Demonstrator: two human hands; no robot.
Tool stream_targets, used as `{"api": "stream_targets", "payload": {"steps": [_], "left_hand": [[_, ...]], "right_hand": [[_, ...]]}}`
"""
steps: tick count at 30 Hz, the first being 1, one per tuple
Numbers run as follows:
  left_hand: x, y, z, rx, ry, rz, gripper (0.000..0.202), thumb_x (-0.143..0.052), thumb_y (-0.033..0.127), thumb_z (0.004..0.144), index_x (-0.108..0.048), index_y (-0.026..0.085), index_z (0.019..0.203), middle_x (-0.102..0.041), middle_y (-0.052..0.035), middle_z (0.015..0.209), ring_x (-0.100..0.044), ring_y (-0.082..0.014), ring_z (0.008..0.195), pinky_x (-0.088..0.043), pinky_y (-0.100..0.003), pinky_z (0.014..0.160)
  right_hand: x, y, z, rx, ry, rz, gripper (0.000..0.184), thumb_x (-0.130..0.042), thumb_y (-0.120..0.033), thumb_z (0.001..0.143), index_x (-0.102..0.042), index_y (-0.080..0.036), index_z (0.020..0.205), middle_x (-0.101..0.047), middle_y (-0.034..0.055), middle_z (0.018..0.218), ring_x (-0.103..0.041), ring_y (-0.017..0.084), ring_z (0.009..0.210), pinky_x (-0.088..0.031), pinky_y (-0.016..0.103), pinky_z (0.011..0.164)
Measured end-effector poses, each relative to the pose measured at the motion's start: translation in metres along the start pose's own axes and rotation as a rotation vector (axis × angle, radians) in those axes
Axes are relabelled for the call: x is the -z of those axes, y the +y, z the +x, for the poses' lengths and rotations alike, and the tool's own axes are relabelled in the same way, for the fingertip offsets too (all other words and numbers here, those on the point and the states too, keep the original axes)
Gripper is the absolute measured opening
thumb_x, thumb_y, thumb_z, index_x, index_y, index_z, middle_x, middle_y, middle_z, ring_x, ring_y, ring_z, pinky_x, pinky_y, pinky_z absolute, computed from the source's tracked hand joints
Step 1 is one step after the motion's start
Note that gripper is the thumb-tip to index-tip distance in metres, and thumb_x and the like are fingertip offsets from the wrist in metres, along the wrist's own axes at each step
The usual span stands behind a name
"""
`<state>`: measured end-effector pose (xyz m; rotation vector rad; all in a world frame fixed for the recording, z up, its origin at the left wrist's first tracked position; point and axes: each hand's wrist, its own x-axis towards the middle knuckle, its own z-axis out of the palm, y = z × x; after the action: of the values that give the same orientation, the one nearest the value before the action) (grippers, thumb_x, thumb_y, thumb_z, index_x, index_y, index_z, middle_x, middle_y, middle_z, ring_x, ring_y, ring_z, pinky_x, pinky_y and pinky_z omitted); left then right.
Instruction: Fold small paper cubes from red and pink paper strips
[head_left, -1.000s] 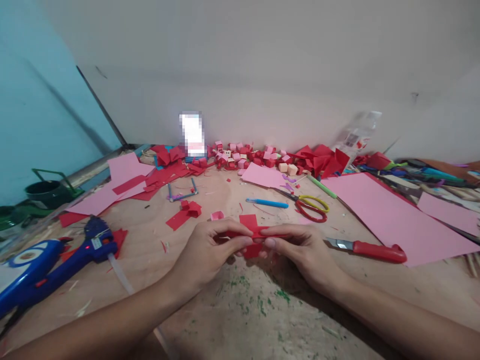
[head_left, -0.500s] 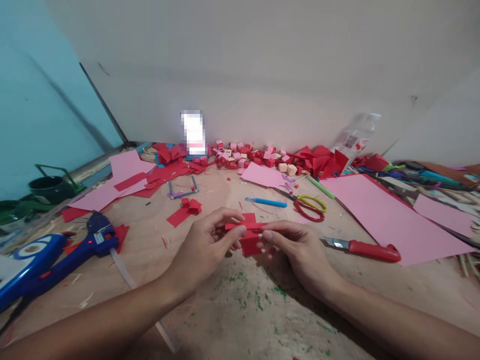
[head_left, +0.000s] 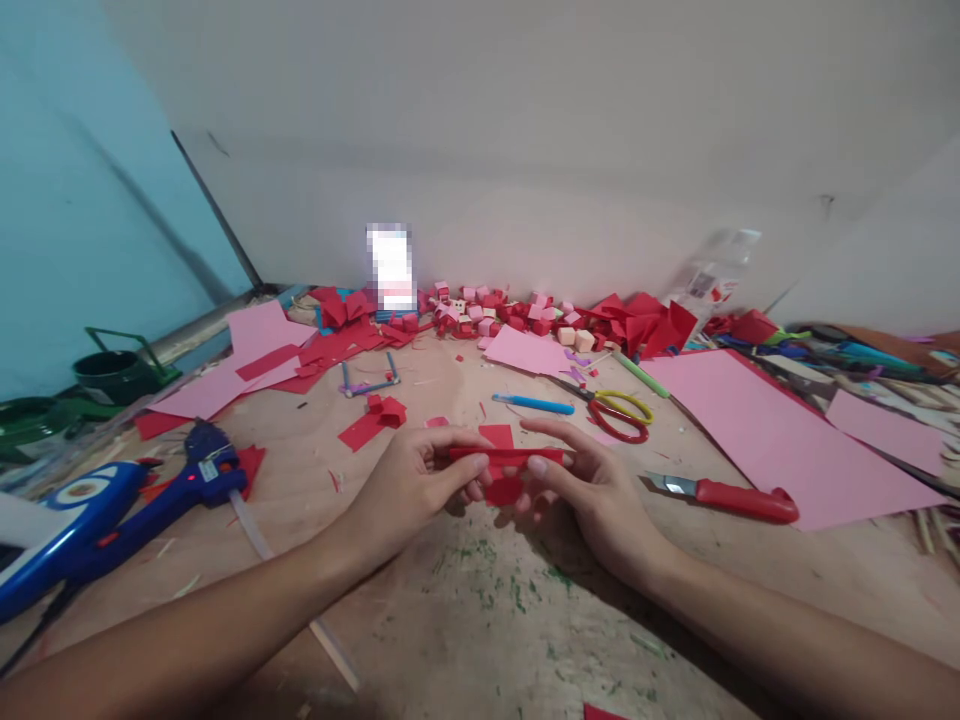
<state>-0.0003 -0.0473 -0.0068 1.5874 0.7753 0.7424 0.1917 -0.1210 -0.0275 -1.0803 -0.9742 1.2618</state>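
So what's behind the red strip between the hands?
A red flap shows above and behind the red strip, and more red paper shows below it. The strip covers the part between, so I can't tell whether they're one piece.

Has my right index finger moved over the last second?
Yes. Judged against the blue tool, which lies still, your right index finger has lifted away from the thumb and now appears nearer the tool.

2 hands (head_left: 412,485) (head_left: 604,490) touch folded red paper (head_left: 514,456) above the table (head_left: 450,640).
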Motion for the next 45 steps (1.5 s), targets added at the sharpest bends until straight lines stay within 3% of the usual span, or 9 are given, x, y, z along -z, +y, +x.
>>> {"api": "stream_targets", "payload": {"steps": [4, 8, 13, 17, 19, 21, 23, 28, 45], "left_hand": [[0.001, -0.002, 0.001, 0.036, -0.017, 0.018, 0.024, -0.067, 0.034, 0.087, -0.074, 0.012, 0.086, -0.072, -0.004, 0.069, -0.065, -0.0134, 0.058, -0.053, -0.023, 0.056], [0.002, -0.003, 0.001, 0.051, -0.02, 0.048, 0.031, -0.062, 0.036, 0.091, -0.072, 0.012, 0.076, -0.071, -0.0049, 0.064, -0.064, -0.0121, 0.054, -0.052, -0.021, 0.054], [-0.001, -0.002, -0.001, 0.015, -0.061, 0.112, 0.029, -0.061, 0.035, 0.094, -0.073, 0.013, 0.079, -0.071, -0.0044, 0.065, -0.065, -0.0134, 0.056, -0.056, -0.023, 0.057], [-0.002, 0.002, -0.004, -0.129, 0.052, 0.134, 0.019, -0.073, 0.027, 0.085, -0.073, 0.019, 0.103, -0.075, -0.0066, 0.106, -0.072, -0.0161, 0.082, -0.062, -0.027, 0.075], [0.001, 0.004, -0.006, -0.219, 0.068, 0.178, 0.019, -0.077, 0.024, 0.082, -0.071, 0.021, 0.1, -0.066, -0.0071, 0.131, -0.071, -0.0187, 0.1, -0.063, -0.028, 0.082], [0.005, 0.005, -0.006, -0.27, 0.01, 0.249, 0.008, -0.075, 0.026, 0.086, -0.071, 0.021, 0.091, -0.059, -0.0072, 0.138, -0.067, -0.0217, 0.112, -0.064, -0.027, 0.079], [0.008, 0.004, -0.005, -0.321, -0.033, 0.337, 0.009, -0.07, 0.028, 0.09, -0.072, 0.021, 0.085, -0.06, -0.0077, 0.135, -0.065, -0.0236, 0.118, -0.064, -0.027, 0.078], [0.011, -0.002, -0.002, -0.471, 0.011, 0.531, 0.011, -0.069, 0.024, 0.093, -0.075, 0.021, 0.085, -0.07, -0.0068, 0.119, -0.067, -0.0228, 0.109, -0.054, -0.04, 0.101], [0.012, -0.004, -0.001, -0.495, 0.027, 0.547, 0.013, -0.066, 0.023, 0.094, -0.076, 0.022, 0.086, -0.074, -0.0059, 0.112, -0.07, -0.021, 0.102, -0.054, -0.035, 0.094]], "right_hand": [[-0.002, 0.0, 0.003, -0.032, 0.023, 0.025, 0.031, -0.082, -0.044, 0.083, -0.073, -0.016, 0.091, -0.075, 0.0047, 0.063, -0.071, 0.018, 0.053, -0.053, 0.026, 0.053], [-0.002, -0.002, 0.004, -0.047, 0.009, 0.024, 0.031, -0.083, -0.044, 0.081, -0.076, -0.015, 0.088, -0.077, 0.0056, 0.068, -0.071, 0.017, 0.053, -0.053, 0.026, 0.055], [0.0, -0.006, 0.005, -0.041, -0.076, -0.085, 0.03, -0.084, -0.044, 0.079, -0.079, -0.015, 0.083, -0.075, 0.0042, 0.064, -0.071, 0.016, 0.056, -0.052, 0.024, 0.056], [0.0, -0.007, 0.005, -0.056, -0.059, -0.066, 0.032, -0.082, -0.046, 0.08, -0.078, -0.014, 0.081, -0.076, 0.0054, 0.065, -0.07, 0.015, 0.054, -0.051, 0.024, 0.055], [0.0, -0.006, 0.005, -0.073, -0.041, -0.038, 0.033, -0.084, -0.046, 0.079, -0.077, -0.014, 0.079, -0.076, 0.0059, 0.065, -0.07, 0.015, 0.054, -0.052, 0.025, 0.054], [0.0, -0.007, 0.005, -0.082, -0.035, -0.016, 0.033, -0.085, -0.045, 0.077, -0.076, -0.013, 0.079, -0.076, 0.006, 0.064, -0.069, 0.016, 0.053, -0.052, 0.025, 0.053], [0.0, -0.007, 0.005, -0.081, -0.038, -0.001, 0.032, -0.086, -0.045, 0.077, -0.076, -0.014, 0.078, -0.075, 0.0055, 0.064, -0.068, 0.015, 0.052, -0.053, 0.025, 0.052], [-0.001, -0.008, 0.006, -0.084, -0.037, 0.002, 0.033, -0.086, -0.045, 0.076, -0.075, -0.014, 0.076, -0.076, 0.0049, 0.064, -0.068, 0.014, 0.051, -0.053, 0.025, 0.053], [0.002, -0.007, 0.005, -0.089, -0.072, -0.033, 0.031, -0.082, -0.044, 0.081, -0.076, -0.014, 0.081, -0.077, 0.0068, 0.066, -0.069, 0.015, 0.053, -0.05, 0.026, 0.055]]}}
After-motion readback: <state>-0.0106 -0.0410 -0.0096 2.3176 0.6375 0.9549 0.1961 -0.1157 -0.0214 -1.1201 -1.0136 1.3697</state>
